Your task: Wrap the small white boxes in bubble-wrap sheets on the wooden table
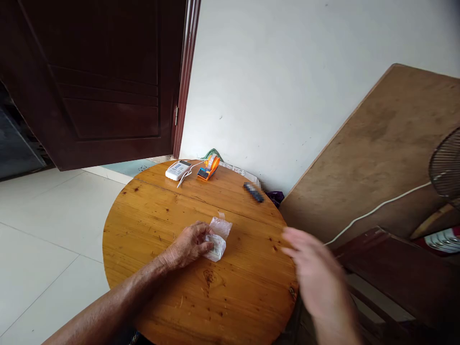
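My left hand [189, 245] rests on a round wooden table [161, 215], its fingers pressing on a small clear plastic bag [218, 238] with something pale inside. The bag lies near the table's middle. My right hand [314, 270] hovers blurred over the table's right edge, fingers apart, with nothing in it. It is well apart from the bag.
At the table's far side lie a white device with a cable [178, 169], an orange tape dispenser [209, 168] and a dark blurred object [253, 192]. A wooden board [381, 153] leans on the wall at right, next to a fan [447, 165]. A dark door [104, 81] stands at left.
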### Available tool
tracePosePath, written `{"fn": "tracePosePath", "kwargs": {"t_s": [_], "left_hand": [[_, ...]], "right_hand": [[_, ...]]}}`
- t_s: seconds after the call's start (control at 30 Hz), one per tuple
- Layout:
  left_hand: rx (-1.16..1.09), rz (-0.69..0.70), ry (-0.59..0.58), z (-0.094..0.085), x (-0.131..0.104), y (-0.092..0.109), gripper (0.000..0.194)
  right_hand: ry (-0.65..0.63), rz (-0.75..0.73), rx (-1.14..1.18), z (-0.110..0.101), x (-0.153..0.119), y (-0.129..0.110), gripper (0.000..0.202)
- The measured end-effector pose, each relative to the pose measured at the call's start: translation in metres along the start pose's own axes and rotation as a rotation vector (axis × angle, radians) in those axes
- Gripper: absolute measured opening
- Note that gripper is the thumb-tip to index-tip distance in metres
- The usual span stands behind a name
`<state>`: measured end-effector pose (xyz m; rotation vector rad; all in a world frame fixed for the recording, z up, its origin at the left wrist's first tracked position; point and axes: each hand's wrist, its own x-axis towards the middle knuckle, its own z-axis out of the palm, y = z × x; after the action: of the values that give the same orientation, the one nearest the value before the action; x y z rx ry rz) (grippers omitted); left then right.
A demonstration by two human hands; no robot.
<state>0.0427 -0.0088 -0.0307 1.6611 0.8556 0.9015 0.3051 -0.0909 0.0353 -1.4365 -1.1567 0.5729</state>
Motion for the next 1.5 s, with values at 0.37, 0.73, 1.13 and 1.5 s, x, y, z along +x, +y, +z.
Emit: {"fn": "tracePosePath", "kwargs": {"t_s": [0.37, 0.73, 1.13, 1.5], "left_hand": [[0.018, -0.063, -0.015, -0.002, 0.000, 0.008, 0.026], [-0.122, -0.097, 0.079, 0.001, 0.002, 0.006, 0.056], [-0.356, -0.174, -0.084, -0.010, 0.001, 0.010, 0.094], [-0.338, -0.166, -0.035, -0.004, 0.001, 0.004, 0.089]], "right_hand": [[-0.647, 0.100, 0.071, 0.088, -0.003, 0.016, 0.060], [-0.616, 0.153, 0.141, 0.098, -0.010, 0.007, 0.045], [-0.678, 0.231, 0.098, 0.104, 0.020, 0.004, 0.039], [-0.378, 0.172, 0.204, 0.134, 0.021, 0.017, 0.029]]}}
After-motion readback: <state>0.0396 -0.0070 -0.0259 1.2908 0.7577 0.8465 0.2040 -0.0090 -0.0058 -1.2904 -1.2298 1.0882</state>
